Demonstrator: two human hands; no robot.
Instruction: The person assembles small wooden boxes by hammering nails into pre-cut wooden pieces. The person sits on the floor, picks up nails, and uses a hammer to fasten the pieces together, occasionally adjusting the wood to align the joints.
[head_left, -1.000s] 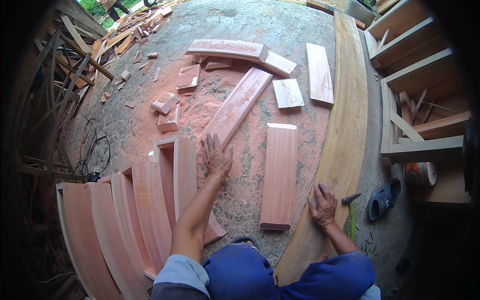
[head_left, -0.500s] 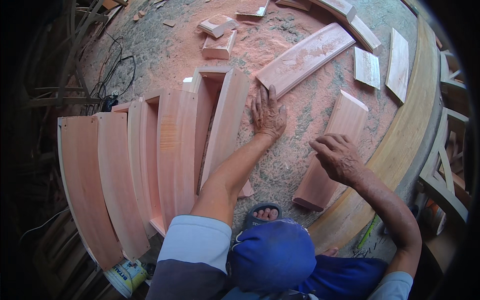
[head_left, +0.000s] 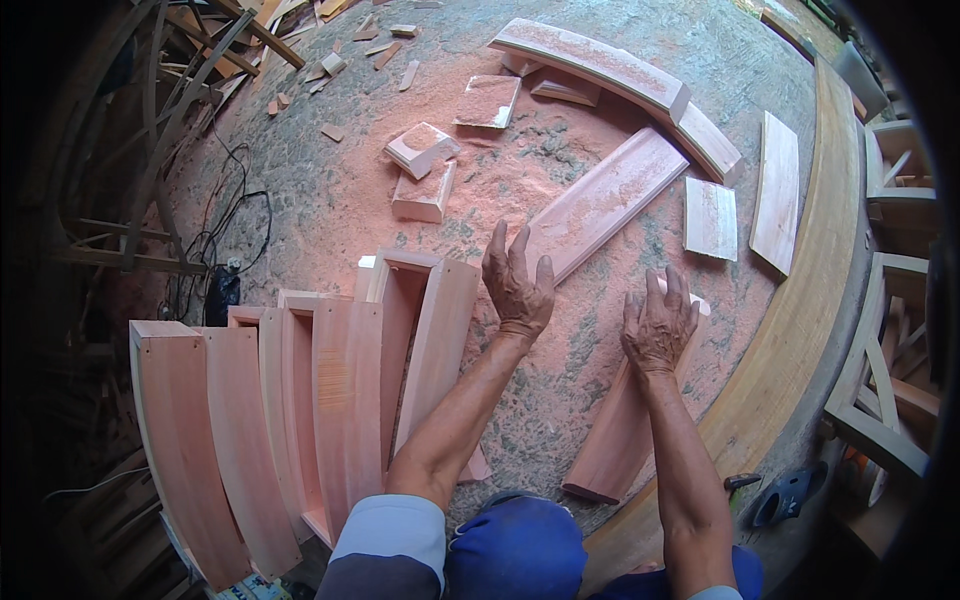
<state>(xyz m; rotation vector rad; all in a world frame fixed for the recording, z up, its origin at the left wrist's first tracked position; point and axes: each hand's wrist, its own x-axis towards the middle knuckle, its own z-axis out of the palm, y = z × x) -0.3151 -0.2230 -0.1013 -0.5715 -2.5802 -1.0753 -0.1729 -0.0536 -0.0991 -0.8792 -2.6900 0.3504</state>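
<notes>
My left hand (head_left: 518,285) is raised with its fingers spread, just by the near end of a pinkish wooden board with moulded edges (head_left: 610,205). Whether it touches that board I cannot tell. Its palm holds nothing. My right hand (head_left: 660,325) reaches forward over the far part of a second wooden board (head_left: 612,430), its fingers stretched out and apart. The hand covers part of this board, and contact is unclear. Left of my left forearm stand several box-like curved wooden pieces (head_left: 345,400), side by side, some with hollow openings.
Pink sawdust and wood offcuts (head_left: 425,148) cover the floor ahead. Curved mouldings (head_left: 600,65) lie at the far side. A long curved timber (head_left: 800,300) runs along the right, with wooden frames (head_left: 880,370) beyond and a sandal (head_left: 790,495) nearby. Black cables (head_left: 235,215) lie far left.
The view has tilted toward the far floor. My right hand has gone from loosely curled to stretched out over the right board. My left hand's fingers have lifted from the other board's near end.
</notes>
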